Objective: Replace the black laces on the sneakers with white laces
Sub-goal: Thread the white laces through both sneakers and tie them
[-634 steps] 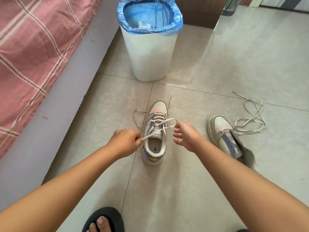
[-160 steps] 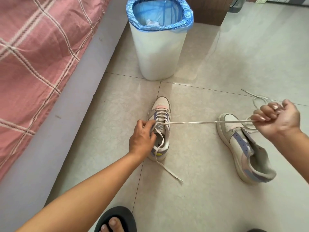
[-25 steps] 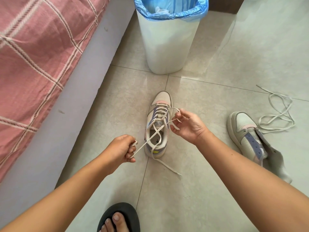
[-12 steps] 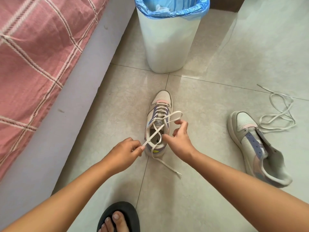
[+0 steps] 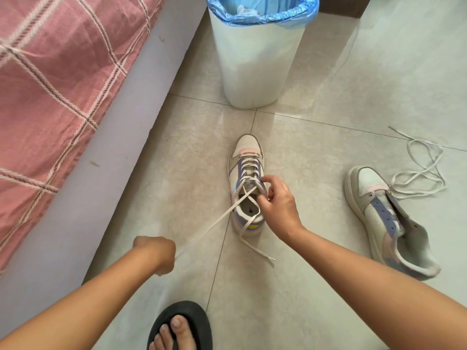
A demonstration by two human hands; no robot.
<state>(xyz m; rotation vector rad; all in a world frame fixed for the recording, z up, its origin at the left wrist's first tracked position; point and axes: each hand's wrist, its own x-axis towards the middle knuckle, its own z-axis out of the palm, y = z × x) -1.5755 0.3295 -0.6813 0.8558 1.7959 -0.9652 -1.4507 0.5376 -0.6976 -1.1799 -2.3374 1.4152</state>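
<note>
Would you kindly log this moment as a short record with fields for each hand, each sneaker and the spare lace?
left hand: grips one end of the white lace, pulled taut
right hand: fingers at the upper eyelets of the laced sneaker
laced sneaker: upright on the floor, lace crossed through most eyelets
second sneaker: unlaced, tongue open
loose lace: on the floor beside the second sneaker

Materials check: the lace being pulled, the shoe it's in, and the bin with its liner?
Flat white lace: looks like woven fabric, matte; it runs as a thin taut ribbon. White and lilac low-top sneaker: probably smooth leather or synthetic, faint sheen, with a perforated toe. Round white waste bin: likely rigid plastic, smooth and slightly translucent. Blue bin liner: thin glossy plastic film, crinkled over the rim.
</note>
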